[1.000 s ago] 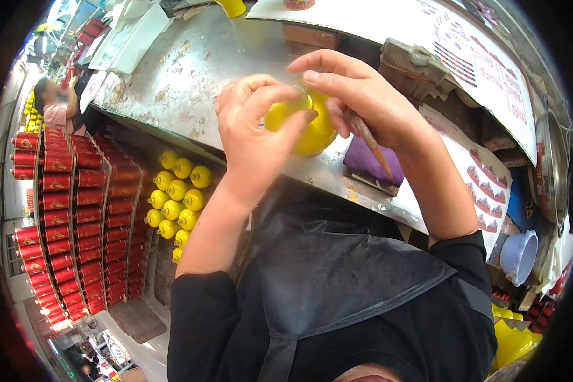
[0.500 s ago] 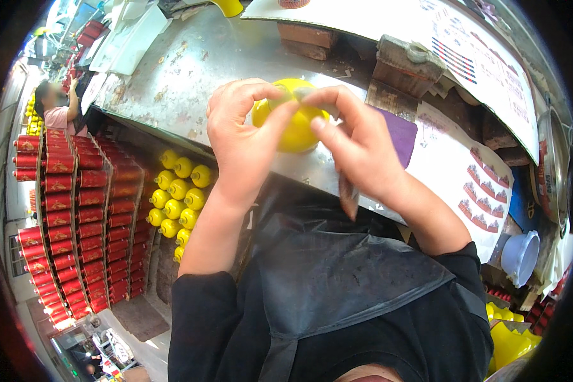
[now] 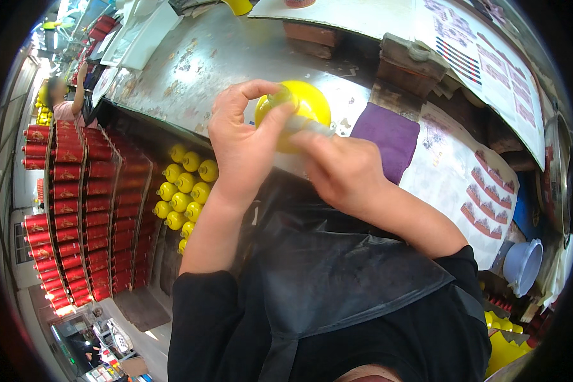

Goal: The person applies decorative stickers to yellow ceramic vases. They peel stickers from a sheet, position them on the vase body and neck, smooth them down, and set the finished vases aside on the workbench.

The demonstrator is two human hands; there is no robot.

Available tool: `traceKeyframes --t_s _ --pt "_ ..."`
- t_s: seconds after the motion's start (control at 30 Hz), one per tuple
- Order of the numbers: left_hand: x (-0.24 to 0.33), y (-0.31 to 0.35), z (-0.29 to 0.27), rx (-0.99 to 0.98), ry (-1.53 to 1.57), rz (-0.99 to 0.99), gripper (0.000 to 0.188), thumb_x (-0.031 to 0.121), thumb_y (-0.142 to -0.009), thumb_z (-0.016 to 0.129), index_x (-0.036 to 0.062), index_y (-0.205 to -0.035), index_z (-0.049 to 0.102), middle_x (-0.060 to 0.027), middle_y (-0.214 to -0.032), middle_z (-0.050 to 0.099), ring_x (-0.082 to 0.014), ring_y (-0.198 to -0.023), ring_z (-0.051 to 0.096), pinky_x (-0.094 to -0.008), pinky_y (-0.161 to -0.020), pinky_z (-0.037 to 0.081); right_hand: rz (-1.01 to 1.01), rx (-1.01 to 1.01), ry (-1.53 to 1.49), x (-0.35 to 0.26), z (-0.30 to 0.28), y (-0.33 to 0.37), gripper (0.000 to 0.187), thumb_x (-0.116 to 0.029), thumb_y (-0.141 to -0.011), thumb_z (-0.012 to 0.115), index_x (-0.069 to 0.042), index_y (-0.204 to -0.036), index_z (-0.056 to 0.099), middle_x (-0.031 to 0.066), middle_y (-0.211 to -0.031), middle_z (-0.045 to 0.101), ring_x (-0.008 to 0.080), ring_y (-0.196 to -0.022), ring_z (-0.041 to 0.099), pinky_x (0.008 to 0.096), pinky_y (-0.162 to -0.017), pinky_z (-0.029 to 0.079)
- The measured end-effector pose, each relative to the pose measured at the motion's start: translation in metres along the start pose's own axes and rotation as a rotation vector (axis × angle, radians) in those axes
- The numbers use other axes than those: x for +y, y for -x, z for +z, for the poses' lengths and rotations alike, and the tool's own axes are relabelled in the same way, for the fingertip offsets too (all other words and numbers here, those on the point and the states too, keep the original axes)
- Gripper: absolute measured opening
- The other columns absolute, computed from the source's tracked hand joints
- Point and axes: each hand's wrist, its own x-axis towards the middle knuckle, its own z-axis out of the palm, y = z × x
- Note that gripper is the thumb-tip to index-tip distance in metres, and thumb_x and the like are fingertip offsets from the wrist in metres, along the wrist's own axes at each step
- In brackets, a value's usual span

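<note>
A round, glossy yellow bottle (image 3: 313, 100) is in front of me over the metal worktop (image 3: 191, 70). My left hand (image 3: 242, 127) is closed on it at its left side, thumb and forefinger at its neck. My right hand (image 3: 344, 165), a closed fist smeared by motion, grips a greyish flat scraper-like tool (image 3: 311, 126) that lies across the bottle's lower side. Just right of the bottle, a folded purple cloth (image 3: 388, 141) rests on the worktop. Beside the cloth is a printed sheet of curved reddish decals (image 3: 490, 197).
Below the worktop's left edge stand several yellow bottles (image 3: 186, 183). Racks of red cylinders (image 3: 70, 191) rise further left, near a person in pink (image 3: 67, 109). Wooden blocks (image 3: 410, 63) support a board with printed sheets (image 3: 490, 70). A pale bucket (image 3: 523, 267) is at right.
My right hand has turned and dropped lower, from fingertips at the bottle's top to a fist. The greyish tool now lies against the bottle. The purple cloth is less covered.
</note>
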Motion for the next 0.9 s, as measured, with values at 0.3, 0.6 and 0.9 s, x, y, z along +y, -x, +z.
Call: traceKeyframes --t_s 0.3,0.6,0.9 --pt "0.002 0.006 -0.004 -0.151 0.055 0.044 0.018 0.000 -0.092 0.072 0.0037 -0.109 0.066 -0.0133 -0.126 0.069 -0.0228 -0.124 0.061 -0.0369 -0.108 0.045 0.666 -0.186 -0.894 0.019 -0.030 -0.033 0.033 -0.014 -0.099 0.061 -0.003 -0.131 0.058 0.0041 -0.093 0.064 0.0067 -0.056 0.053 0.0209 -0.054 0.043" --pt "0.005 -0.001 0.001 0.018 -0.292 0.263 0.019 0.028 -0.084 0.082 0.0129 -0.093 0.076 -0.0103 -0.118 0.068 -0.0311 -0.115 0.059 -0.0464 -0.103 0.037 0.563 -0.451 -0.935 0.039 -0.037 -0.074 0.038 -0.031 -0.106 0.057 -0.006 -0.133 0.060 -0.0059 -0.064 0.050 0.0002 -0.046 0.040 0.0165 -0.043 0.027" --pt "0.009 -0.011 -0.006 0.002 -0.458 0.424 0.021 0.031 -0.093 0.068 0.0124 -0.088 0.077 -0.0116 -0.119 0.071 -0.0326 -0.119 0.059 -0.0468 -0.108 0.035 0.327 -0.123 -0.190 0.001 -0.028 -0.010 0.033 -0.006 -0.093 0.068 -0.006 -0.126 0.063 0.0170 -0.092 0.073 0.0256 -0.065 0.071 0.0343 -0.060 0.054"
